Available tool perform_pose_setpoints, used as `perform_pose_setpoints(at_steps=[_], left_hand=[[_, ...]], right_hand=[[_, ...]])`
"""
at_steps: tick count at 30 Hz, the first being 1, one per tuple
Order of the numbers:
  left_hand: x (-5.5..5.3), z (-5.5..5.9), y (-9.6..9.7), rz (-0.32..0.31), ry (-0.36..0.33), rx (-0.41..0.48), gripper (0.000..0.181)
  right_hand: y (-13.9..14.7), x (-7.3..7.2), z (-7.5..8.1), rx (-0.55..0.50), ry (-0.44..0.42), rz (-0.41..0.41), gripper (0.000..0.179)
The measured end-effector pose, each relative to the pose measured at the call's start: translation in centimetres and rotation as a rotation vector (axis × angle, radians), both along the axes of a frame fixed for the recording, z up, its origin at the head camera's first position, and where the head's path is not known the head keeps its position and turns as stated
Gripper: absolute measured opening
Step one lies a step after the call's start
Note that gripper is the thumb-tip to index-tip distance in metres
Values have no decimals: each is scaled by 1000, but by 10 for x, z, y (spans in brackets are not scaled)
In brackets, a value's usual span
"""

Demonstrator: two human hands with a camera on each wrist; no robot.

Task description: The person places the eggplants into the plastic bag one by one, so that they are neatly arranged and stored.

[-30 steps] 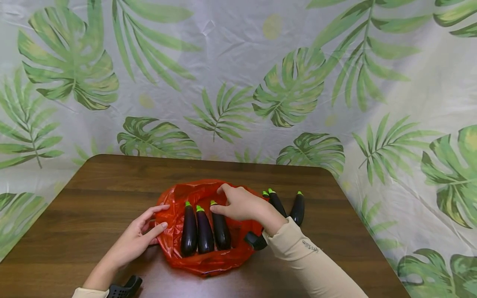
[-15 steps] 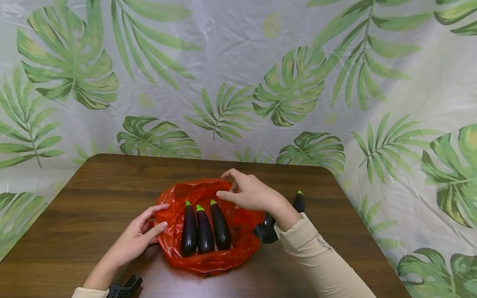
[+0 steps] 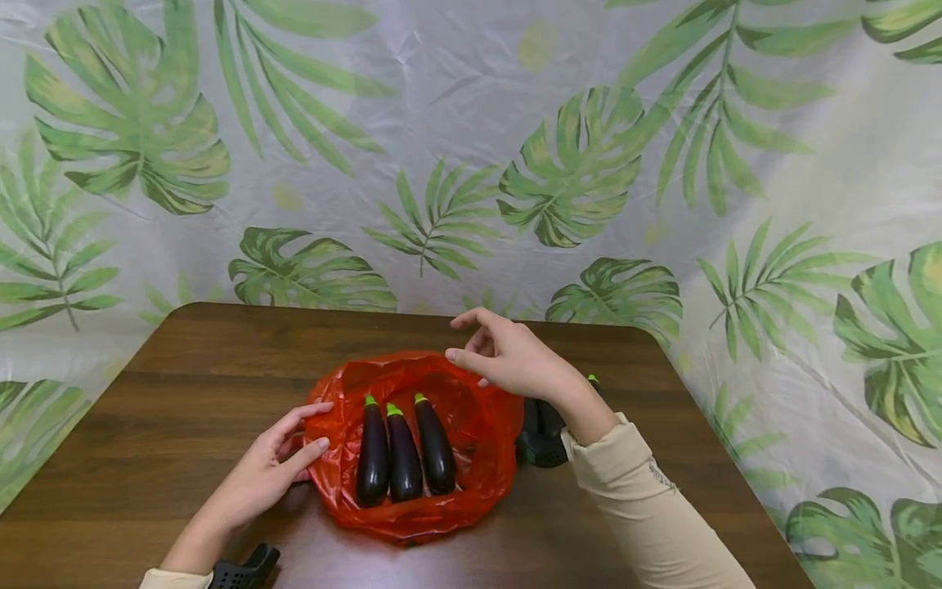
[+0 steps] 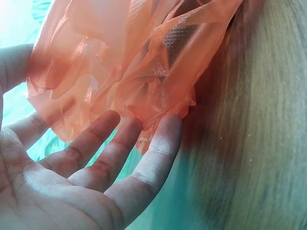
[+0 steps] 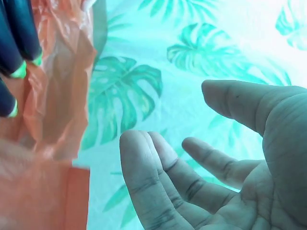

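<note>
A red plastic bag sits on the table, spread wide at the top. Inside it three dark purple eggplants with green stem ends lie side by side. My left hand holds the bag's left rim. Its thumb and index finger reach over the inner side, and in the left wrist view the other fingers rest against the outside of the film. Above the bag's far right edge hovers my right hand, with nothing in its loosely bent fingers. The right wrist view shows the eggplants' stem ends beyond it.
More eggplants lie right of the bag, mostly hidden by my right forearm; one green tip shows. A brown wooden table carries everything. Behind its far edge hangs a leaf-patterned sheet. Each wrist bears a black device.
My right hand has risen away from the rightmost eggplant in the bag, moving back and to the right. The left hand and the three eggplants in the bag stay in place.
</note>
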State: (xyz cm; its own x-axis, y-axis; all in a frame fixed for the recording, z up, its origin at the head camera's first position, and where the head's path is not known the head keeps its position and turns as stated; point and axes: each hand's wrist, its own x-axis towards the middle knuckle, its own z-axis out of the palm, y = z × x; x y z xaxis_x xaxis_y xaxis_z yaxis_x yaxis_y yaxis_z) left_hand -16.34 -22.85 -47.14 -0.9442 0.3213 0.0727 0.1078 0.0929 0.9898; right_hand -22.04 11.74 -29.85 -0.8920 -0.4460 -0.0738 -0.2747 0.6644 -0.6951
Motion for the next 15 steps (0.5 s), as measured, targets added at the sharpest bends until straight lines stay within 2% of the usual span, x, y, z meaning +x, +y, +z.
perform_pose_setpoints(at_steps=[9, 15], left_hand=[[0, 0, -1, -4, 8, -2, 53], [0, 0, 0, -2, 3, -3, 53]], right_hand=[[24, -4, 6, -52, -12, -57, 50], [48, -13, -1, -32, -1, -102, 51]])
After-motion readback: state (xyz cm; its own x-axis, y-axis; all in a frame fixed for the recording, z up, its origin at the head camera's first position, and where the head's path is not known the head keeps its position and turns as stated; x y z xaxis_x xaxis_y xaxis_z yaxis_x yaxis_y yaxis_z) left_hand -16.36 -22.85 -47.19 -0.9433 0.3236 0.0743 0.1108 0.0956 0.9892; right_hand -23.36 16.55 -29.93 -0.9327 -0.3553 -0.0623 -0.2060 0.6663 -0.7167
